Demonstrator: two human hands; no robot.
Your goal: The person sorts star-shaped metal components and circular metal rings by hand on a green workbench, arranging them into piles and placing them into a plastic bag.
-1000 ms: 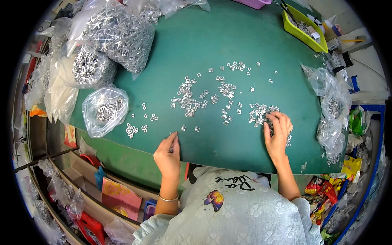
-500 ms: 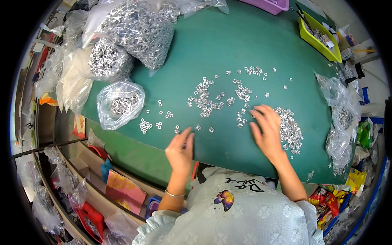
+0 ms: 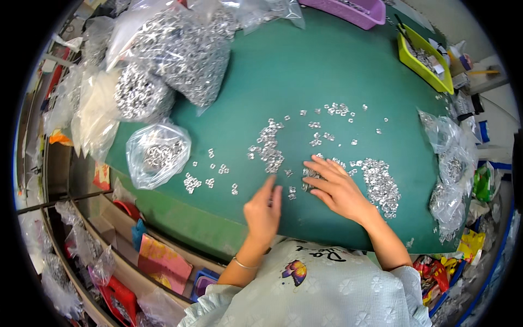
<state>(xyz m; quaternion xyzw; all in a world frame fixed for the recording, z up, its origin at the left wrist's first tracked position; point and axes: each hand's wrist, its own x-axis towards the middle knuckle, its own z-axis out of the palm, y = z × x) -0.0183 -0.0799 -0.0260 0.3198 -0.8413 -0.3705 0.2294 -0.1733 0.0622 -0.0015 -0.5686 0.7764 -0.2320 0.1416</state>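
My left hand (image 3: 262, 213) is over the near part of the green table (image 3: 267, 65), thumb and index finger stretched out and apart. Its index fingertip is just below a loose cluster of small silvery metal pieces (image 3: 270, 144). With fingers spread low over the surface, my right hand (image 3: 339, 192) partly covers another small group of these pieces (image 3: 310, 179). To the right of that hand is a denser heap of the same pieces (image 3: 380, 188). I see nothing gripped in either hand.
Large clear bags of metal parts (image 3: 180, 52) are piled at the far left. An open plastic bag (image 3: 158, 155) sits at the left edge. Purple (image 3: 354, 13) and yellow-green (image 3: 430, 65) baskets stand at the back. More bags (image 3: 451, 174) lie along the right edge.
My right hand has moved left, and several pieces now lie gathered under and beside its fingers. My left hand has shifted right toward the middle cluster. The whole view has tilted slightly.
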